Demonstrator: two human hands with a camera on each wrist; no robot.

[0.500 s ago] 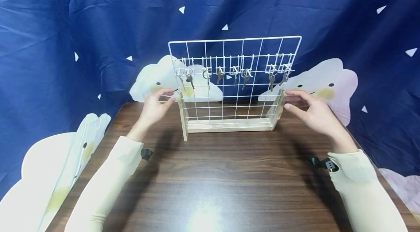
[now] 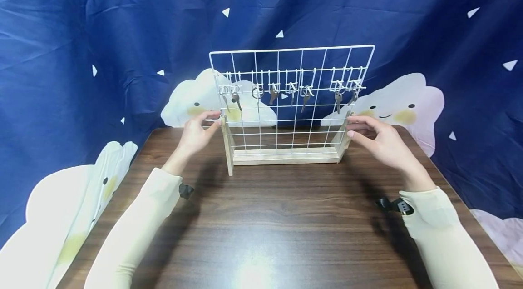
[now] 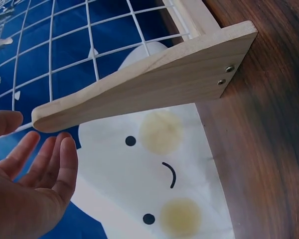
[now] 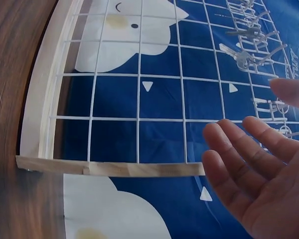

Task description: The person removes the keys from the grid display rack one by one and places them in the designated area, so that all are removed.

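Observation:
A white wire grid rack point(image 2: 292, 48) stands upright on a pale wooden base point(image 2: 286, 157). Small white hooks along its upper part carry several keys point(image 2: 274, 94), some on rings. My left hand point(image 2: 194, 135) is at the top of the left wooden upright point(image 2: 227, 143); in the left wrist view, thumb and loosely bent fingers lie around its rounded end without visible contact. My right hand point(image 2: 382, 142) is beside the right wooden upright point(image 2: 342, 142). In the right wrist view its fingers point(image 4: 239, 164) are spread and slightly bent, overlapping the upright's end; whether they touch it is unclear.
The rack stands toward the far side of a dark brown wooden table point(image 2: 265, 216). Behind hangs a blue cloth point(image 2: 143, 30) with white triangles and smiling clouds. Each sleeve has a dark device point(image 2: 402, 207) at the wrist.
My right hand has moved left, closer to the right upright and over its edge. My left hand has shifted slightly right toward the left upright. The rack stays in place.

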